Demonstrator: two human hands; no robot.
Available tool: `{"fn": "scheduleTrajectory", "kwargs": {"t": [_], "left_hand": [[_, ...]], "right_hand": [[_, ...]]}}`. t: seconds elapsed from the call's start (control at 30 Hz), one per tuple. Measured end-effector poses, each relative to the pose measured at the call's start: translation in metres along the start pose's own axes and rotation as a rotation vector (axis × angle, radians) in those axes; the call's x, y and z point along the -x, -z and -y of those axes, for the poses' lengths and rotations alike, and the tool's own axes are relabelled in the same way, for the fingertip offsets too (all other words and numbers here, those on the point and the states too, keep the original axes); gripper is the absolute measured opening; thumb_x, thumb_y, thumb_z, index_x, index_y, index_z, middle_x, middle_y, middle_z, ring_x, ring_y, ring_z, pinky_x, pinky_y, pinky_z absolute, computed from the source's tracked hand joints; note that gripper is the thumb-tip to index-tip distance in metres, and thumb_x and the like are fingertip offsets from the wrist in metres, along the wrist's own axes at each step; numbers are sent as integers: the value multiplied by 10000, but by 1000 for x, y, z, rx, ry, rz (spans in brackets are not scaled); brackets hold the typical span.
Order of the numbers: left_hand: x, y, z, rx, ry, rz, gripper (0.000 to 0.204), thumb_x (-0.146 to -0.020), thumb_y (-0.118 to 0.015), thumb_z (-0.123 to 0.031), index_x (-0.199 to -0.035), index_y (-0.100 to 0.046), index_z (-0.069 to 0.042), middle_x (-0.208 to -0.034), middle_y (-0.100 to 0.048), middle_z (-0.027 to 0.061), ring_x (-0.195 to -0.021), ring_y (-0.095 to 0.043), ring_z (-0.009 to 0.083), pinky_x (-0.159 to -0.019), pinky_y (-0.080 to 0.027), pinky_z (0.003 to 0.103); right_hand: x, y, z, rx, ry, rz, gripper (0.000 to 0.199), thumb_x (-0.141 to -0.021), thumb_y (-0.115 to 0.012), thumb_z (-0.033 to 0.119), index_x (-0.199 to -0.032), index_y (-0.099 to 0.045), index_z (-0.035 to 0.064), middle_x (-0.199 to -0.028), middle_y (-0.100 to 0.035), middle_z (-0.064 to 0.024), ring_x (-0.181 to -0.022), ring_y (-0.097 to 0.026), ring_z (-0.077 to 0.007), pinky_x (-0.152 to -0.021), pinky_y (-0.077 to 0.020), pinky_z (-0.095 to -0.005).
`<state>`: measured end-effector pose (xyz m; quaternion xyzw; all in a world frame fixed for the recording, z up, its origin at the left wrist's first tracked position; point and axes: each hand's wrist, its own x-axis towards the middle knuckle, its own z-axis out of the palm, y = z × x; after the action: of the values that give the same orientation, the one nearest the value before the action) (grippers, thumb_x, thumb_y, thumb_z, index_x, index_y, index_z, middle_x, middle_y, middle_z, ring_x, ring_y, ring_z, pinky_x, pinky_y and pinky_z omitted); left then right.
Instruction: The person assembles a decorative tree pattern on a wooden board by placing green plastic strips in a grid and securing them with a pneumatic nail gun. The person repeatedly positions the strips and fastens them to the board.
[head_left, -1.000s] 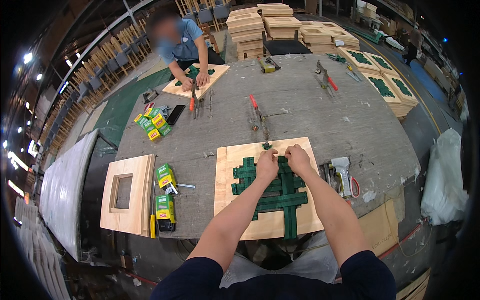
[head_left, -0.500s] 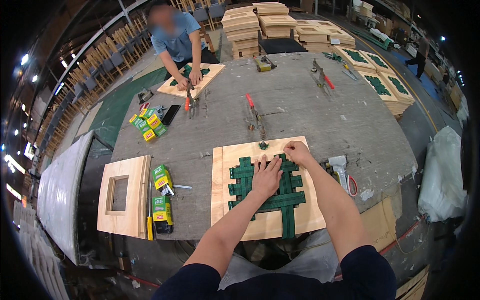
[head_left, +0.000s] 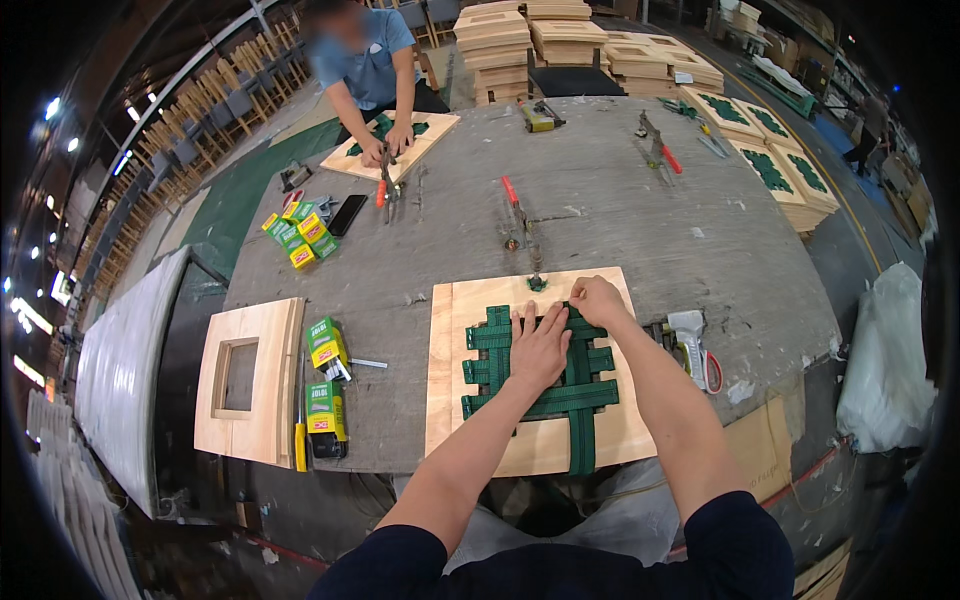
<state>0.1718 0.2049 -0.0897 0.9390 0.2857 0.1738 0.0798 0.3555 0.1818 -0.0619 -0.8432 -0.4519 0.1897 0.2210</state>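
Left hand [head_left: 538, 350] lies flat, fingers spread, pressing down on the green woven webbing [head_left: 535, 385] that crosses the square wooden seat frame [head_left: 447, 380] at the near edge of the grey worktable [head_left: 640, 215]. Right hand [head_left: 598, 298] is curled at the webbing's far edge, fingers closed on a strap end by the look of it, though the pinch itself is hidden. The straps read as soft, limp and light, likely springy under tension, so best gripped at the ends and pinned flat; the frame looks stiff and steady. A staple gun [head_left: 692, 335] lies just right of the frame.
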Motion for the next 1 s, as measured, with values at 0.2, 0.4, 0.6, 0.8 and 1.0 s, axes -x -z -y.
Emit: {"fn": "scheduleTrajectory", "kwargs": {"t": [0.2, 0.4, 0.6, 0.8, 1.0], "left_hand": [[-4, 0, -7, 10, -14, 7, 474, -1081, -422, -358, -1517, -486, -181, -1606, -416, -9, -1506, -306, 395, -1242, -169, 610], [-7, 2, -1, 0, 8, 43, 484, -1078, -431, -367, -1521, -479, -181, -1614, -407, -18, -1512, -297, 397, -1236, -175, 625], [-7, 4, 2, 9, 10, 143, 508, -1081, -420, -388, -1554, -435, -201, -1641, -363, -29, -1526, -273, 388, -1245, -156, 622], [-7, 4, 5, 0, -6, 176, 531, -1081, -411, -424, -1571, -406, -219, -1658, -333, -38, -1532, -263, 386, -1250, -144, 618], [-5, 8, 8, 22, 20, 210, 542, -1077, -417, -422, -1583, -391, -232, -1671, -311, -50, -1551, -224, 366, -1264, -100, 600]], "right_hand": [[0, 7, -7, -15, -33, -17, 169, -864, -759, 215, -992, -743, 105, -1010, -705, -141, -905, -709, -329, -797, -571, -434], [33, 38, -23, -620, -164, -30, 213, -939, -693, 188, -1083, -727, 35, -880, -695, -73, -725, -669, -171, -604, -543, -289], [141, 99, -129, -140, -294, -591, 313, -881, -752, 268, -1032, -747, -5, -934, -756, -194, -860, -735, -311, -782, -565, -420], [156, 93, -147, 169, -484, -254, 517, -763, -828, 425, -1019, -752, -18, -1007, -748, -227, -965, -726, -385, -853, -568, -453], [137, 86, -139, 173, -523, -169, 514, -731, -828, 364, -1011, -731, -56, -1025, -741, -251, -984, -726, -382, -871, -569, -443]]}}
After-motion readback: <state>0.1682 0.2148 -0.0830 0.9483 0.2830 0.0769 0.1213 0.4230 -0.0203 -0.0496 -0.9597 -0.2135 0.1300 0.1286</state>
